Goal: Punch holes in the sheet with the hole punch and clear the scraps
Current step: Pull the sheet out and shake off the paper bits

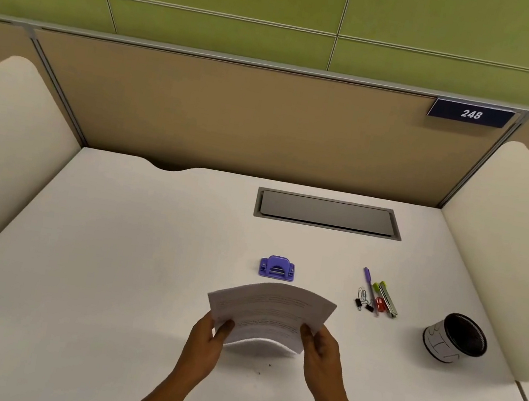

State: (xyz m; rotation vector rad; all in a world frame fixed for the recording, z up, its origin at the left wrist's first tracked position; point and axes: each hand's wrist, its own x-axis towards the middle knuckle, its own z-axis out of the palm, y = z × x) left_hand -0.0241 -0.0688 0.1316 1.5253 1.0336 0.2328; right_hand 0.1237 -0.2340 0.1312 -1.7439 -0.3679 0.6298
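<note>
Sheet, white with faint lines of print too blurred to read, bows upward above the white desk, just in front of the purple hole punch; the only legible writing is "248" on a dark plate on the partition. Left hand and right hand each pinch a near corner, thumbs on top, fingers curled beneath.

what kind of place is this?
Likely a study carrel or office cubicle: partition panels around a white desk, a number plate reading 248, and a cable hatch set into the desktop.
</note>
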